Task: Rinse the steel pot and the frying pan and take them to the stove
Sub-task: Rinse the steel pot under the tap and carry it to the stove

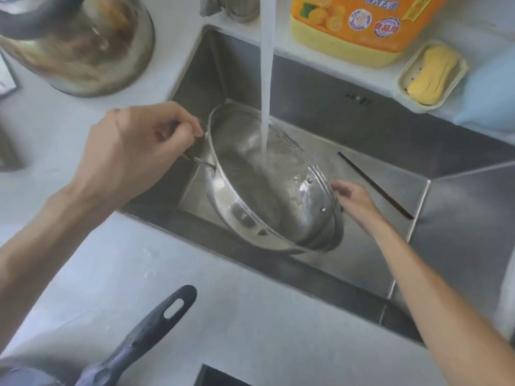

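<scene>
Slippage is the main risk: the steel pot (267,188) hangs tilted over the sink (348,129), the left hand (133,151) clamped on its wire handle, the right hand (352,200) closed on the far rim, and wet steel could twist loose under the water stream (266,79). Shiny, shallow, water pooling inside.

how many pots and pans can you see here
3. A steel pot is tilted under the tap stream in the sink, held by both hands. A pan shows only its handle, bottom left. A second steel pot sits top left. Others may be out of frame.
</scene>
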